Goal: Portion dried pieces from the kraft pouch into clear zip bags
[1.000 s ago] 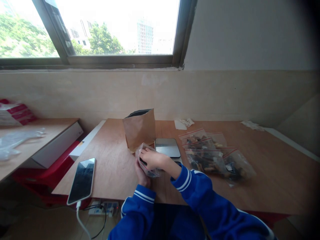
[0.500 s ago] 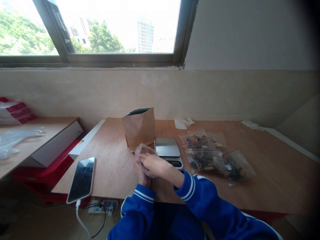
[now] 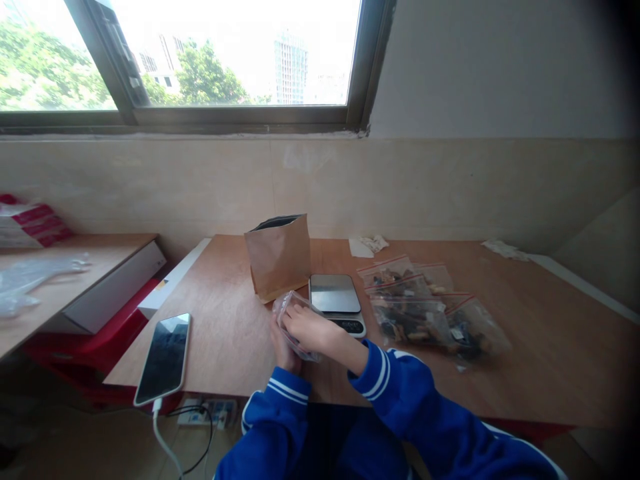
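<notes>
A clear plastic bag [image 3: 283, 303] is held over the table's front part, just before the kraft paper pouch. My left hand [image 3: 285, 350] is closed around the bag from below and the left. My right hand [image 3: 313, 328] reaches into the bag's mouth, its fingers bent and partly hidden by the plastic; what they hold, if anything, cannot be made out. Behind the bag stands the brown kraft paper pouch [image 3: 280, 257], upright with its top open. To the right is a digital scale [image 3: 335, 295] with a bare metal plate, its display partly behind my right wrist.
Several zip bags [image 3: 413, 320] with dark and tan dried pieces lie right of the scale. A phone [image 3: 164, 360] on a white cable lies at the table's left edge. Crumpled tissue [image 3: 374, 244] sits at the back. A red stool [image 3: 95, 347] stands at left.
The clear bag and both hands have shifted very slightly right and down. My right hand stays inside the bag's mouth; the pouch and scale have not moved.
</notes>
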The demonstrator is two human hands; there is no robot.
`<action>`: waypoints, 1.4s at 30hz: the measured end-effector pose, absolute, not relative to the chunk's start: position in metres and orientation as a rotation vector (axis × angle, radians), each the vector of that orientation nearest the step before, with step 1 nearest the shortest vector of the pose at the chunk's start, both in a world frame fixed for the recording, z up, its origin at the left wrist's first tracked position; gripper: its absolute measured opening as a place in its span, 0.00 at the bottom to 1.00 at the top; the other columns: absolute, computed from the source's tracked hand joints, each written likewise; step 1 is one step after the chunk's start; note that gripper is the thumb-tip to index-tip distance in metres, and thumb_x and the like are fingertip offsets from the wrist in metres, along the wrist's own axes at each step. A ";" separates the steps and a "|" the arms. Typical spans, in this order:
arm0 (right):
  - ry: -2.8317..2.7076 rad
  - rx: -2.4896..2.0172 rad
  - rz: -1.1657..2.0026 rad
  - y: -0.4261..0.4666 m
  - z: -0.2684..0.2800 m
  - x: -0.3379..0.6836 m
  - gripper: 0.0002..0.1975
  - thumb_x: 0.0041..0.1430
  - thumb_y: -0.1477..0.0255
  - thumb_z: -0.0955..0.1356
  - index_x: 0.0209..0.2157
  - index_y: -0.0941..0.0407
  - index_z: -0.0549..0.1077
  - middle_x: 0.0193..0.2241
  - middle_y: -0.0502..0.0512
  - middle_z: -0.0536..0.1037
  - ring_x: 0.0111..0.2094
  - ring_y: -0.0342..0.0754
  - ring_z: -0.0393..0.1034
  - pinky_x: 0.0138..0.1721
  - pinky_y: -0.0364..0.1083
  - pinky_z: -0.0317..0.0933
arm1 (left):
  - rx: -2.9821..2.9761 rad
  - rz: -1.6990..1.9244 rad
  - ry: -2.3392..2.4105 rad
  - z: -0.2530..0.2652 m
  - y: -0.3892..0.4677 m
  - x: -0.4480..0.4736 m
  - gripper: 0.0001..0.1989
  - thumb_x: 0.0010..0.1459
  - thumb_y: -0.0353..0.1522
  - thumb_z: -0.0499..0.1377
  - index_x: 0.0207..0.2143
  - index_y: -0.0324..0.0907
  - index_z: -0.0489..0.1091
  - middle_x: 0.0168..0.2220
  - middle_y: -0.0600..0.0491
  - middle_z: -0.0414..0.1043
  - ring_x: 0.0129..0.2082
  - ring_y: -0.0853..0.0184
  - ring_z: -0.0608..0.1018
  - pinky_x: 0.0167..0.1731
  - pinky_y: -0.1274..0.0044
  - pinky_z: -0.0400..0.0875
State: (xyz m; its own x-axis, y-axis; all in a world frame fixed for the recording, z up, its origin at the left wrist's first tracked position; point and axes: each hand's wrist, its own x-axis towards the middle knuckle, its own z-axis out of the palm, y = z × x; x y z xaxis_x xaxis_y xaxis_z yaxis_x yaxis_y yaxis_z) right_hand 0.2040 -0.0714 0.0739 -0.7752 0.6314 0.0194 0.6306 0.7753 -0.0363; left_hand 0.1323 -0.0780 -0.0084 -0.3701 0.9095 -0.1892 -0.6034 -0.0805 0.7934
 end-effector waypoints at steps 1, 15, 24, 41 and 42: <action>-2.954 -1.050 0.037 -0.071 0.073 0.204 0.28 0.46 0.81 0.71 0.50 0.73 0.67 0.49 0.77 0.70 0.52 0.62 0.64 0.55 0.54 0.58 | 0.414 1.709 1.007 -0.008 -0.079 0.133 0.21 0.60 0.38 0.52 0.51 0.35 0.67 0.50 0.41 0.72 0.55 0.56 0.70 0.56 0.67 0.60; -2.679 -0.946 0.703 -0.043 0.076 0.226 0.09 0.54 0.76 0.67 0.38 0.61 0.70 0.37 0.58 0.76 0.35 0.48 0.70 0.37 0.44 0.65 | 0.176 1.573 0.773 -0.008 -0.072 0.132 0.19 0.59 0.40 0.51 0.42 0.35 0.73 0.39 0.44 0.77 0.46 0.59 0.77 0.49 0.70 0.69; -2.478 -1.078 0.865 -0.035 0.076 0.226 0.10 0.58 0.73 0.66 0.42 0.59 0.69 0.38 0.58 0.76 0.35 0.48 0.70 0.34 0.42 0.62 | 0.140 1.518 0.801 -0.013 -0.072 0.131 0.20 0.60 0.42 0.49 0.41 0.39 0.74 0.42 0.43 0.76 0.50 0.55 0.75 0.50 0.68 0.69; -2.429 -0.981 0.900 -0.033 0.058 0.221 0.12 0.56 0.76 0.66 0.43 0.58 0.68 0.42 0.57 0.74 0.40 0.48 0.69 0.41 0.43 0.62 | 0.199 1.558 0.789 -0.012 -0.074 0.131 0.18 0.62 0.39 0.49 0.45 0.39 0.72 0.44 0.45 0.76 0.50 0.59 0.76 0.52 0.69 0.68; -2.417 -0.992 0.920 -0.033 0.060 0.221 0.11 0.55 0.77 0.66 0.42 0.58 0.68 0.42 0.57 0.74 0.40 0.48 0.69 0.41 0.43 0.62 | 0.191 1.549 0.786 -0.012 -0.074 0.131 0.19 0.62 0.39 0.49 0.45 0.39 0.73 0.44 0.44 0.76 0.50 0.58 0.76 0.52 0.70 0.68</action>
